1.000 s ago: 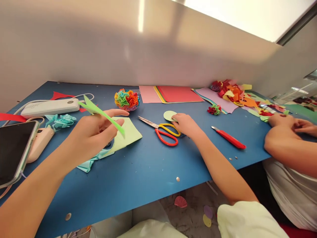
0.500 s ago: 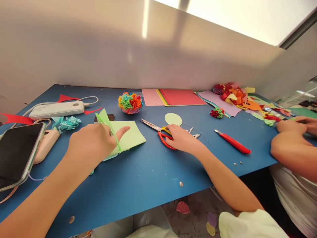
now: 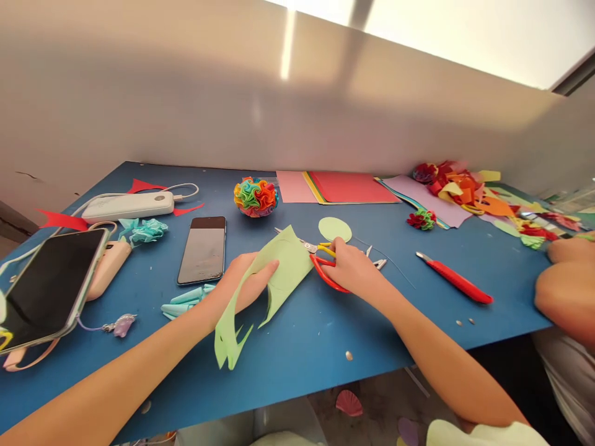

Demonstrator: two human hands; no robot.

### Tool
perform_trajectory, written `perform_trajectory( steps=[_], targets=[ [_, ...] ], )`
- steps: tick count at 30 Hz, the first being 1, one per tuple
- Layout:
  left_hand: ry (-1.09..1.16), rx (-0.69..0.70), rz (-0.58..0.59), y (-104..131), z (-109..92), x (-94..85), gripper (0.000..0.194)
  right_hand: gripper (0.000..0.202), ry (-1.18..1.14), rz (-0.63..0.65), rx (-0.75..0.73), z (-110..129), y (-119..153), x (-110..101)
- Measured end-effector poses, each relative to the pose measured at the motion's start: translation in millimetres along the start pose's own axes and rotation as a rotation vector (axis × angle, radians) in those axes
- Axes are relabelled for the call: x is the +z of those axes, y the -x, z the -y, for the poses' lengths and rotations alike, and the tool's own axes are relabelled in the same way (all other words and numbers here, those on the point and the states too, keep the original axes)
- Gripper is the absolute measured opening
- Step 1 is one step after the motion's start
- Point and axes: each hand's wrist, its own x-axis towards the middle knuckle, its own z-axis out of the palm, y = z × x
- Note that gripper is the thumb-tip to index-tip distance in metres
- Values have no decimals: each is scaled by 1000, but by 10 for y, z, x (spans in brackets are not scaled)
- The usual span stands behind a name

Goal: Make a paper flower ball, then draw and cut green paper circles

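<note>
My left hand (image 3: 246, 282) grips a light green sheet (image 3: 290, 266) over the middle of the table; the sheet has a faint round outline and a cut, ragged strip hanging toward me. My right hand (image 3: 356, 266) is closed on the scissors (image 3: 328, 279), which have red and yellow handles. Their blades point left, partly hidden behind the green sheet. Just behind my right hand lies a light green paper circle (image 3: 334, 229). A thin wire runs to the right of the circle, and metal tips show beside my fingers.
On the blue table (image 3: 297, 359) are a black phone (image 3: 202, 251), teal paper rolls (image 3: 188, 300), a colourful paper ball (image 3: 255, 197), stacked sheets (image 3: 353, 188) and a red cutter (image 3: 458, 280). A larger phone (image 3: 53, 288) lies left; another person's arm (image 3: 569, 297) rests right.
My left hand has moved right with the green sheet, now opened out and close to the scissors. The black phone and teal rolls are uncovered. The view has shifted slightly.
</note>
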Motion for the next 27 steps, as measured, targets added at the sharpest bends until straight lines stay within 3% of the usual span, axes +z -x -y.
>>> perform_trajectory(
  steps=[5,12,17,21,27],
  targets=[
    [188,-9,9,95,-96,21,39,39,-448,-97,28,15,-99,39],
    [315,71,-30,125,-126,-16,43,69,-1073,140,-141,126,-77,-17],
    [220,81,5,151,-96,22,44,38,-1231,261,-188,226,70,36],
    [139,80,21,162,-128,-7,41,22,-1294,231,-153,216,79,81],
    [116,90,173,50,-250,-311,23,20,-1354,177,-105,133,-17,103]
  ],
)
